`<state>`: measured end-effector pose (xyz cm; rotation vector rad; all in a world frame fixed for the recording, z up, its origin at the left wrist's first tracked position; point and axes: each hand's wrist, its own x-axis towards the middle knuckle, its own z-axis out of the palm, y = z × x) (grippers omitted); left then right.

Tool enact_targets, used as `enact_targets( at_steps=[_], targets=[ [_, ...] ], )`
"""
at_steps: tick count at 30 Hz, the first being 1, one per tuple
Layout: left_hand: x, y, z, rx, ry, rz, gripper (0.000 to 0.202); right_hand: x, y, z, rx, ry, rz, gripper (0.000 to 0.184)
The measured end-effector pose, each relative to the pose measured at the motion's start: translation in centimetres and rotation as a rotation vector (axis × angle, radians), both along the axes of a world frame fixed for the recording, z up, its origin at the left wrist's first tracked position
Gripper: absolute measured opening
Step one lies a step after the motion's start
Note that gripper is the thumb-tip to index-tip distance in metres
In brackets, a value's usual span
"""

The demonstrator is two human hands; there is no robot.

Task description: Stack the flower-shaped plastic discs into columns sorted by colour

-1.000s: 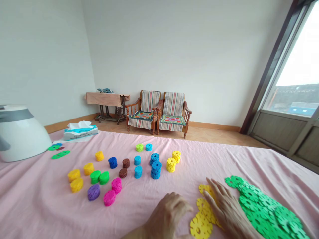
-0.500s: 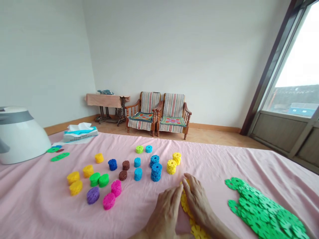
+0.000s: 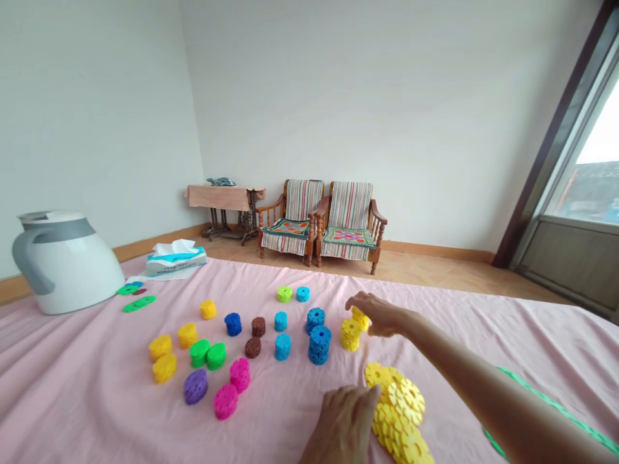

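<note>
A loose pile of yellow flower-shaped plastic discs (image 3: 399,412) lies on the pink cloth in front of me. My left hand (image 3: 345,419) is at the pile's left side, fingers bent and thumb apart, its tip at the discs. Farther off, my right hand (image 3: 380,314) reaches over the rear yellow disc stack (image 3: 360,318), its fingers arched apart above it. That stack is partly covered by the hand; contact is unclear. Just in front of it stands another yellow stack (image 3: 350,335). Blue disc stacks (image 3: 319,345) are to the left.
Several short disc stacks, including pink (image 3: 225,401), purple (image 3: 195,386), green (image 3: 199,354) and brown (image 3: 253,348), stand on the left. A white jug (image 3: 77,264) and tissue box (image 3: 176,261) are at the far left. Green discs (image 3: 556,399) show behind my right forearm.
My right hand has left the yellow discs and moved forward to the rear yellow stack. My left hand stays beside the pile, now more exposed. The view has turned slightly left.
</note>
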<state>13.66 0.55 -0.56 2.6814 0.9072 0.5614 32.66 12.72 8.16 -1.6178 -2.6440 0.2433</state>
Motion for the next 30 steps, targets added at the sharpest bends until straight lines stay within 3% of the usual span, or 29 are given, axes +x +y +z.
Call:
enact_targets(
  at_steps=[4,12,22,25,28,30],
  targets=[
    [0.1,0.2,-0.5,0.008,-0.002,0.013,0.043,-0.4,1.2,-0.4,-0.103,-0.105,0.081,0.063],
    [0.1,0.6,-2.0,0.073,-0.098,0.008,0.045,-0.4,1.6,-0.9,-0.092,-0.081,0.107,0.045],
    [0.4,0.4,-0.8,0.073,-0.042,0.003,0.038,-0.4,1.6,-1.3,-0.099,-0.099,0.075,0.042],
    [0.3,0.3,-0.5,0.057,-0.030,0.002,0.035,-0.6,1.2,-0.8,-0.088,-0.086,0.046,0.048],
    [0.2,0.2,0.2,0.000,0.004,-0.004,0.035,0.0,0.1,0.2,-0.009,0.029,-0.009,0.067],
    [0.2,0.1,0.6,-0.026,0.013,-0.004,0.036,0.8,-1.3,0.9,0.041,0.150,-0.055,0.062]
  ],
)
